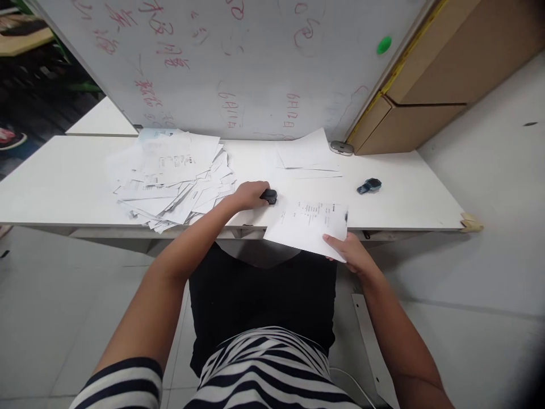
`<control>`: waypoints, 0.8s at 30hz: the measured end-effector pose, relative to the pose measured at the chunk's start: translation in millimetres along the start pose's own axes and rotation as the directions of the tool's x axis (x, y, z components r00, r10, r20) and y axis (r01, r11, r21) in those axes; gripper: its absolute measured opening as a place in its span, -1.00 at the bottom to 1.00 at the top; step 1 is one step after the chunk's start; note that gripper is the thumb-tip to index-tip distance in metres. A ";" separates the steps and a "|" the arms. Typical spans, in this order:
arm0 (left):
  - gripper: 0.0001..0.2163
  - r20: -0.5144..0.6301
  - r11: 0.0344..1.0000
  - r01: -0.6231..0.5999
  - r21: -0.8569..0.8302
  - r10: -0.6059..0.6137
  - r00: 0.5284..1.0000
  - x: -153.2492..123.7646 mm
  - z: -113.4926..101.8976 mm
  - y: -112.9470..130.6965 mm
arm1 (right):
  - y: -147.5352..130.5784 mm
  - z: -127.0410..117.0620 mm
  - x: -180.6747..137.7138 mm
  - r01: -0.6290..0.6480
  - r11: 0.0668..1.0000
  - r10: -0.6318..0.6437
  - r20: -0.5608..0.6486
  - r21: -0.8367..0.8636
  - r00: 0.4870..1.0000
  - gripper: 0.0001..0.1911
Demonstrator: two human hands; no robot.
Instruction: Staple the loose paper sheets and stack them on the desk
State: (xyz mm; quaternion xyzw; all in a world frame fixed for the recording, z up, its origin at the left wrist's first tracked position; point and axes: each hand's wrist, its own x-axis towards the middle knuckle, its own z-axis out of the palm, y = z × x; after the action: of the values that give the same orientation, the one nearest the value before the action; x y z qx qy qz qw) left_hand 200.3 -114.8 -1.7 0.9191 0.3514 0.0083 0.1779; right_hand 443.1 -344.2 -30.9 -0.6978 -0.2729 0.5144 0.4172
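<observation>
My left hand (252, 195) is closed around a black stapler (269, 196) on the white desk, its front end poking out past the fingers. In my right hand (347, 250) is a printed sheet of paper (309, 224), pinched at its lower right corner with the thumb on top. That sheet hangs partly over the desk's front edge, its left side close to the stapler. Whether more than one sheet is in the grip, I cannot tell. A big loose pile of printed papers (174, 176) spreads out left of my left hand. Beyond the held sheet lie a few white sheets (304, 150).
A whiteboard (238, 62) with red writing and a green magnet (384, 45) stands along the desk's back. Cardboard boxes (409, 128) are at the right rear. A grey oval object (342, 147) and a dark wristwatch (369, 186) lie on the white desk (409, 199).
</observation>
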 end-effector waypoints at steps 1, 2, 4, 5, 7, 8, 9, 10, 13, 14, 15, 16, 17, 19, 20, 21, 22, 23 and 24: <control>-0.74 0.001 1.000 0.006 0.005 -0.006 1.000 0.9 0.4 -0.7 | -2.8 0.0 -1.3 0.002 1.000 -0.002 -0.006 -0.002 1.000 -0.72; -0.72 0.004 1.000 0.011 0.009 -0.011 1.000 1.9 0.6 -1.5 | -5.2 -0.2 -2.4 0.007 1.000 -0.007 -0.011 -0.002 1.000 -0.72; -0.69 0.014 1.000 0.026 0.017 -0.027 1.000 3.4 0.4 -2.4 | -8.4 -0.3 -3.6 0.018 1.000 -0.018 -0.017 -0.003 1.000 -0.73; -0.66 0.020 0.999 0.041 0.018 -0.041 0.999 3.8 0.1 -2.5 | -9.2 0.0 -3.7 0.021 1.000 -0.021 -0.017 -0.004 1.000 -0.73; -0.63 0.029 0.998 0.066 0.023 -0.067 0.997 4.3 -0.8 -1.9 | -9.6 1.8 -2.5 0.023 1.000 -0.023 -0.013 -0.008 1.000 -0.75; -0.63 0.028 0.997 0.074 0.025 -0.075 0.997 4.3 -1.3 -1.3 | -9.3 3.2 -1.3 0.021 1.000 -0.022 -0.010 -0.009 1.000 -0.76; -0.63 0.026 0.997 0.075 0.027 -0.076 0.997 4.2 -1.8 -0.7 | -8.9 4.9 0.2 0.022 1.000 -0.022 -0.009 -0.005 1.000 -0.77; -0.63 0.023 0.997 0.073 0.028 -0.074 0.997 4.0 -2.3 -0.1 | -8.3 6.6 1.8 0.026 1.000 -0.026 -0.004 0.001 1.000 -0.77; -0.65 0.027 0.998 0.058 0.013 -0.059 0.998 1.8 -4.4 0.6 | -6.8 10.8 6.1 0.047 0.999 -0.048 0.025 0.022 0.999 -0.74; -0.66 0.030 0.999 0.054 0.003 -0.055 0.998 0.4 -5.4 0.5 | -6.8 11.6 6.9 0.053 0.998 -0.054 0.035 0.026 0.998 -0.73; -0.66 0.033 0.999 0.053 -0.011 -0.052 0.998 -1.6 -6.5 0.2 | -7.0 12.1 7.2 0.057 0.998 -0.058 0.040 0.029 0.998 -0.72; -0.66 0.036 0.998 0.048 -0.032 -0.046 0.998 -3.9 -7.7 -0.1 | -7.5 12.2 7.1 0.056 0.998 -0.058 0.042 0.028 0.997 -0.71; -0.64 0.046 0.997 0.036 -0.065 -0.033 0.998 -6.6 -8.9 -0.4 | -8.1 12.1 6.8 0.051 0.998 -0.052 0.040 0.026 0.998 -0.71; -0.58 0.058 0.983 0.007 -0.183 0.004 0.998 -11.7 -10.9 0.3 | -8.8 11.2 5.9 0.036 0.999 -0.036 0.043 0.016 0.998 -0.71; -0.56 0.041 0.966 -0.003 -0.258 0.014 0.999 -13.6 -11.5 1.5 | -8.6 10.4 5.7 0.032 0.999 -0.033 0.043 0.014 0.999 -0.71; -0.54 0.003 0.945 -0.010 -0.327 0.011 1.000 -14.5 -11.6 3.4 | -8.0 9.5 6.0 0.028 0.999 -0.029 0.050 0.015 0.998 -0.70; -0.55 -0.056 0.925 -0.014 -0.379 -0.008 0.998 -14.1 -11.3 6.0 | -7.0 8.6 6.6 0.029 0.999 -0.030 0.061 0.020 0.998 -0.69; -0.56 -0.124 0.914 -0.011 -0.405 -0.043 0.991 -12.1 -10.7 9.0 | -5.7 7.6 7.5 0.031 0.999 -0.033 0.069 0.025 0.997 -0.68; -0.57 -0.188 0.914 -0.002 -0.405 -0.081 0.979 -8.6 -9.9 12.2 | -4.4 6.9 8.5 0.032 0.999 -0.034 0.076 0.027 0.997 -0.66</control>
State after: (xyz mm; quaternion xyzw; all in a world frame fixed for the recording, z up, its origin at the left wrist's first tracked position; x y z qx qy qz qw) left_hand 200.3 -125.6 12.6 0.8499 0.3768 0.1694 0.3271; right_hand 439.6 -333.0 -32.1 -0.6677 -0.2934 0.5371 0.4237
